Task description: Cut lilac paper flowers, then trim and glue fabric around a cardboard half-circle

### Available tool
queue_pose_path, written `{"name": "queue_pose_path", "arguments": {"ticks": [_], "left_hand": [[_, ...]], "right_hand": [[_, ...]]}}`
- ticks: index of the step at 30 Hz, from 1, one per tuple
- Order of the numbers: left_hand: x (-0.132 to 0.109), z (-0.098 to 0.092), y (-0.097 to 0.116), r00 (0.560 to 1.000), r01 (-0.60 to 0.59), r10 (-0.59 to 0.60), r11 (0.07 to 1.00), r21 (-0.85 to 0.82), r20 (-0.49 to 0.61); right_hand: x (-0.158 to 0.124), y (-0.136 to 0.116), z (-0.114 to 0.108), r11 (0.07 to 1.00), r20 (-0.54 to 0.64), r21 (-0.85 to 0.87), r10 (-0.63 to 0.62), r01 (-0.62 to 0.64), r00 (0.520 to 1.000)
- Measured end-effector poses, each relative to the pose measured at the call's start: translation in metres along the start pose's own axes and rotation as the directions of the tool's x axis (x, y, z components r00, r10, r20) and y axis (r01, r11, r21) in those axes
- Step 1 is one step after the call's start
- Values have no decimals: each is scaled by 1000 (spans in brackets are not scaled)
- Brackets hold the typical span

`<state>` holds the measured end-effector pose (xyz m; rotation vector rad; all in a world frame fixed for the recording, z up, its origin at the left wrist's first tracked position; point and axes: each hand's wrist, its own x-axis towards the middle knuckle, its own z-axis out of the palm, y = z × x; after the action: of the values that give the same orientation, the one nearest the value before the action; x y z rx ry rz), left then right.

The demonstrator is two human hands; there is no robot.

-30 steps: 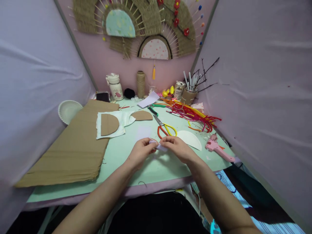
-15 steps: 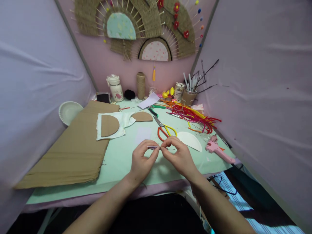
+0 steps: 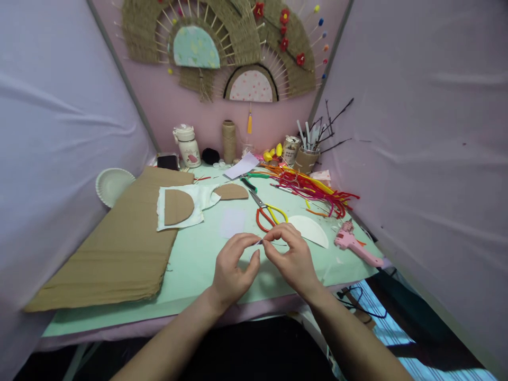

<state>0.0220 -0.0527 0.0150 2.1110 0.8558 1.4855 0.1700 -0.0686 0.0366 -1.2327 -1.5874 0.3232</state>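
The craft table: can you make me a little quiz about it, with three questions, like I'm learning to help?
1. Which two bright colours are on the scissors?
2. True or false: the left hand and the right hand are both holding the scissors.
3. What lies on the pale cloth? A) a bottle, B) a cardboard half-circle, C) a can.

Key: 1. Red and yellow. 2. False; they are at a small thing, mostly hidden. 3. B.

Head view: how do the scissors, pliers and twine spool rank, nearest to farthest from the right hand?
From the right hand:
1. Scissors: just beyond, slightly left.
2. Pliers: past the scissors, farther left.
3. Twine spool: upright, at the back.
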Motion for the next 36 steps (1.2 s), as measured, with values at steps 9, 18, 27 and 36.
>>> {"name": "queue_pose_path", "arguments": {"ticks": [9, 18, 27, 36], "left_hand": [[-3, 0, 1, 984, 180, -180, 974, -135, 18], [7, 5, 1, 800, 571, -582, 664, -483, 147], [7, 7, 0, 760, 613, -639, 646, -454, 117], [2, 8, -4, 834, 508, -551, 781, -362, -18]], "right_hand": [[-1, 2, -2, 994, 23, 103, 38, -40, 999], [0, 14, 14, 683, 220, 520, 474, -514, 853], [-4, 18, 26, 550, 260, 617, 534, -563, 805], [-5, 27, 29, 547, 223, 604, 582, -579, 782]]}}
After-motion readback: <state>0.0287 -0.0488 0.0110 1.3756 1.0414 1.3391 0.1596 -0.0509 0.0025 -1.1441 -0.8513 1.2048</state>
